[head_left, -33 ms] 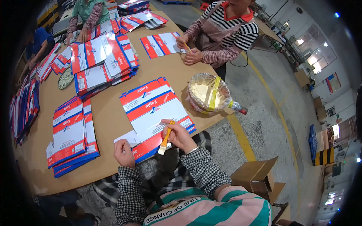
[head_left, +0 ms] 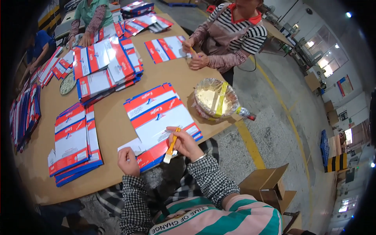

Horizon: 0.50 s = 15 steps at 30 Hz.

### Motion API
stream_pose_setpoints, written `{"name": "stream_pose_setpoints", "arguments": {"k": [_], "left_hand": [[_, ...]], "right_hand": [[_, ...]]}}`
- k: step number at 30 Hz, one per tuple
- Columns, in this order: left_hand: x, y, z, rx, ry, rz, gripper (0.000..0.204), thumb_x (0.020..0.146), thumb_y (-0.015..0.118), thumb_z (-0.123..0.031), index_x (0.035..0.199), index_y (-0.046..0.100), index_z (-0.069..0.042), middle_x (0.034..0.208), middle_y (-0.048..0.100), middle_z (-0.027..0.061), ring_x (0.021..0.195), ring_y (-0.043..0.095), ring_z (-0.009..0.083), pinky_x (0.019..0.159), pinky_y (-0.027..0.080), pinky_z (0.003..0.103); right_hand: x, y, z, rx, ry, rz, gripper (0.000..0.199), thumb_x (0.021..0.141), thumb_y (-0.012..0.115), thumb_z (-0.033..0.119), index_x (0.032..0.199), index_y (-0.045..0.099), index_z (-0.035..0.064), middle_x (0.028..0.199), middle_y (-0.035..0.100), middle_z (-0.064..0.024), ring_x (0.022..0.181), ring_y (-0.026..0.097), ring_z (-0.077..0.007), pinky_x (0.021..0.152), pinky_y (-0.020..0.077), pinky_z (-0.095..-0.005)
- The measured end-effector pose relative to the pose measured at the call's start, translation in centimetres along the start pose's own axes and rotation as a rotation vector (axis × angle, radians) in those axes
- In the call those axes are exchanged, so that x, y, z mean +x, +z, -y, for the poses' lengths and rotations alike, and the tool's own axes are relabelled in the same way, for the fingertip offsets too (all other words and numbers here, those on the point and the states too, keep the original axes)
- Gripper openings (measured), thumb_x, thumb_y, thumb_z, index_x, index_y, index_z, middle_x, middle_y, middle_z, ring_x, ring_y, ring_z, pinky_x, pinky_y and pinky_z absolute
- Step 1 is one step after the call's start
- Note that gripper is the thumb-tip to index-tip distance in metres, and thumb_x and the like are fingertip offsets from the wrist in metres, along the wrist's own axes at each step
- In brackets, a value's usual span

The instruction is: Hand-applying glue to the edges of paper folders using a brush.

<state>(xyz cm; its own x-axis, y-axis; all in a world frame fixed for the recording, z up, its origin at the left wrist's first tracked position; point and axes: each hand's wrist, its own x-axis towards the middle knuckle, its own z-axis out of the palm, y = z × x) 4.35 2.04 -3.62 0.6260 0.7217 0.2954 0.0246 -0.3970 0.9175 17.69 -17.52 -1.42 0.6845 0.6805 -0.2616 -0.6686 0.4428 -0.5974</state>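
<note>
In my right hand (head_left: 185, 143), a small flat brush (head_left: 171, 145) with a yellow handle and pale bristles points down toward me. Its bristles hang over the near edge of a flat printed carton (head_left: 156, 113), red, white and blue, lying on a short stack in front of me. My left hand (head_left: 128, 161) is closed beside the carton's near left corner, fingers curled next to a white flap (head_left: 135, 146). Whether it grips anything is hidden. Right of the carton stands a plastic-lined bowl (head_left: 203, 111) holding a cream-coloured paste, with yellow tape across it.
More flat cartons are stacked at left (head_left: 72, 143) and farther back (head_left: 94, 58) on the brown table (head_left: 113, 113). Across the table, a co-worker in stripes (head_left: 239, 33) holds a thin yellow tool. Others work at far left. An opened cardboard box (head_left: 262, 182) stands at right below the table.
</note>
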Motion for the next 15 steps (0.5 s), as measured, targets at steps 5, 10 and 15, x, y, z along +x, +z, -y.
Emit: {"name": "stream_pose_setpoints", "arguments": {"k": [5,10,15], "left_hand": [[-0.4,-0.4,1.0,0.006,0.024,-0.029,0.004,0.080,0.055,0.000,0.078,0.057,0.003,0.079,0.057,0.0080,0.068,0.053,0.0142,0.059,0.042,0.024],[-0.1,-0.3,-0.1,-0.008,-0.032,0.005,0.005,0.080,0.054,-0.001,0.078,0.057,0.003,0.082,0.057,0.0076,0.070,0.054,0.0138,0.060,0.043,0.024],[0.1,-0.3,-0.4,0.003,-0.025,0.001,0.006,0.081,0.054,-0.001,0.078,0.057,0.003,0.083,0.057,0.0075,0.069,0.053,0.0132,0.059,0.043,0.023]], "right_hand": [[0.0,0.3,-0.6,0.001,0.012,-0.002,0.032,0.092,0.036,0.012,0.119,0.042,-0.0020,0.074,0.055,-0.0116,0.058,0.053,-0.0175,0.051,0.0428,-0.0252],[-0.2,0.7,0.0,-0.009,0.017,-0.001,0.032,0.092,0.036,0.012,0.121,0.039,-0.0023,0.073,0.055,-0.0107,0.058,0.052,-0.0164,0.051,0.0419,-0.0243],[0.0,0.6,0.0,-0.024,0.031,0.005,0.033,0.092,0.035,0.011,0.121,0.038,-0.0028,0.073,0.055,-0.0105,0.057,0.052,-0.0164,0.051,0.0419,-0.0243]]}}
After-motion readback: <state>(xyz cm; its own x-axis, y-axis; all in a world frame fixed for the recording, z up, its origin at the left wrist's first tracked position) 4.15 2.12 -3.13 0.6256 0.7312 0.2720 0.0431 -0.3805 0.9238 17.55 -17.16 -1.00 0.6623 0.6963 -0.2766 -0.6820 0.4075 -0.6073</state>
